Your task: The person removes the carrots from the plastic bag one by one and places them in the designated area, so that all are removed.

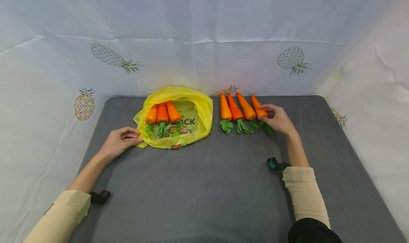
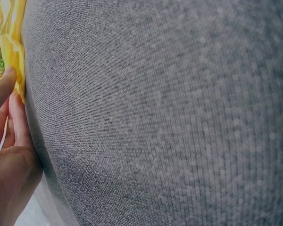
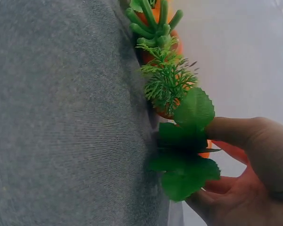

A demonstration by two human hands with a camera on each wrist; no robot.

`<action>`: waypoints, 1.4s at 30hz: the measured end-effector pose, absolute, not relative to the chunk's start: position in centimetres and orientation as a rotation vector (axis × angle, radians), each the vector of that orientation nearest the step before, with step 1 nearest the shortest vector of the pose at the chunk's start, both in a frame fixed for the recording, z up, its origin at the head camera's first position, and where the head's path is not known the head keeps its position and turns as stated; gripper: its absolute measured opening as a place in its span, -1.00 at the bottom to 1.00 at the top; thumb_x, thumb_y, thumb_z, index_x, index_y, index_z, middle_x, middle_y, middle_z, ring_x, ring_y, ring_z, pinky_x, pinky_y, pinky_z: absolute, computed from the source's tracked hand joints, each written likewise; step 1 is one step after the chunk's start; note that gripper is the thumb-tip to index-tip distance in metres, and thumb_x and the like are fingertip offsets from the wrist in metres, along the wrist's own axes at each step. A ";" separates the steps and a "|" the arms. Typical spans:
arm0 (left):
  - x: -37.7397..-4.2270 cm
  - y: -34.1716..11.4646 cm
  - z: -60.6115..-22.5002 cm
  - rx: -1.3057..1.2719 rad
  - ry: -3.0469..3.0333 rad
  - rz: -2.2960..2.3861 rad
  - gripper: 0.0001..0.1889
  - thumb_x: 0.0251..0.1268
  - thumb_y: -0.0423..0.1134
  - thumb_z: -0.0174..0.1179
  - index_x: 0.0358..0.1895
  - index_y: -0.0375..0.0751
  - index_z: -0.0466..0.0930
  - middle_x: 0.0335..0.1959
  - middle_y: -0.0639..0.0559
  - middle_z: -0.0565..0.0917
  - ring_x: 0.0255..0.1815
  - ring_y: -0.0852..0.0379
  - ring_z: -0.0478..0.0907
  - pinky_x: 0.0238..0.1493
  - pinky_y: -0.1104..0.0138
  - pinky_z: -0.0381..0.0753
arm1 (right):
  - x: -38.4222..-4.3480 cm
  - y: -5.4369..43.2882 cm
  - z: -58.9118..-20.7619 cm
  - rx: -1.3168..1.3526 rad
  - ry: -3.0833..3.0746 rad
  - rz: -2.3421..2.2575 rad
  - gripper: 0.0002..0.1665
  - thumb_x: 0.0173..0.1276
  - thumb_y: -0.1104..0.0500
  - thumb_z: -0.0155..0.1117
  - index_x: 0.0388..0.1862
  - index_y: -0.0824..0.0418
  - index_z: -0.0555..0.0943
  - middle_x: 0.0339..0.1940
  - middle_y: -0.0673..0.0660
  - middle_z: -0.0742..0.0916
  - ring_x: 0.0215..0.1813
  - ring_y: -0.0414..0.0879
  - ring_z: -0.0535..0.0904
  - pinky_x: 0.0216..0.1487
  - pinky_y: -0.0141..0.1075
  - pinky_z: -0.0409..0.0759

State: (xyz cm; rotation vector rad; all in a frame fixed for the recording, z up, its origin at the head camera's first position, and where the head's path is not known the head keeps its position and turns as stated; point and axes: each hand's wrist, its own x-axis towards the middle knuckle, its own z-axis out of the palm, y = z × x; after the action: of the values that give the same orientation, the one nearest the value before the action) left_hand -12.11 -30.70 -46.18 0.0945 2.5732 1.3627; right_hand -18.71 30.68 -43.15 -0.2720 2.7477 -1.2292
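A yellow plastic bag (image 1: 204, 120) lies with its mouth spread wide, and three orange carrots (image 1: 162, 114) with green tops are inside it. At the bag's left corner, my left hand (image 1: 119, 141) pinches the yellow plastic between thumb and fingers. To the right of the bag, several carrots lie side by side, leafy ends toward me. My right hand (image 1: 277, 119) grips the rightmost carrot (image 1: 257, 106) near its leafy end. In the right wrist view, its broad green leaves (image 3: 191, 174) hide most of the orange body between thumb and fingers.
The grey table (image 1: 191, 189) has its far edge just behind the bag and carrots. A white cloth (image 1: 207, 58) printed with pineapples hangs behind it. In the row beside the held carrot, another carrot (image 1: 245, 105) has feathery green leaves (image 3: 167, 80). Dark wrist devices (image 1: 100, 197) sit on both forearms.
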 end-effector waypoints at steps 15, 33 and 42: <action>-12.3 -30.8 -46.2 0.104 2.552 1.375 -0.56 0.50 -0.13 0.44 0.24 -0.36 0.66 -0.05 0.11 0.79 -0.14 0.51 0.69 -0.13 0.52 0.73 | -18.8 31.3 -43.1 -0.262 2.688 -1.189 -0.44 0.66 0.22 0.30 0.52 0.39 0.50 0.52 0.50 0.56 0.46 0.48 0.59 0.22 -0.27 0.77; -12.2 -30.8 -46.1 0.089 2.538 1.389 -0.55 0.51 -0.12 0.44 0.25 -0.36 0.65 -0.07 0.18 0.79 -0.14 0.52 0.70 -0.12 0.52 0.73 | -18.3 31.2 -42.3 -0.235 2.747 -1.228 -0.44 0.65 0.24 0.29 0.53 0.37 0.50 0.50 0.52 0.56 0.51 0.54 0.50 0.40 0.39 0.59; -12.2 -30.8 -46.4 0.098 2.564 1.371 -0.56 0.51 -0.12 0.44 0.25 -0.35 0.66 -0.03 0.06 0.80 -0.14 0.53 0.69 -0.12 0.53 0.72 | -18.1 30.6 -41.4 -0.254 2.799 -1.269 -0.45 0.64 0.23 0.31 0.51 0.38 0.52 0.48 0.54 0.58 0.44 0.55 0.55 0.36 0.42 0.59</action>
State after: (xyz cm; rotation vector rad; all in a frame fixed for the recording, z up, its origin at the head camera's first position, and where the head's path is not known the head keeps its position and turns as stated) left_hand -12.20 -30.84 -46.41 0.0977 2.5639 1.3712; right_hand -18.13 30.65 -41.41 -0.2538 2.7991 -1.2686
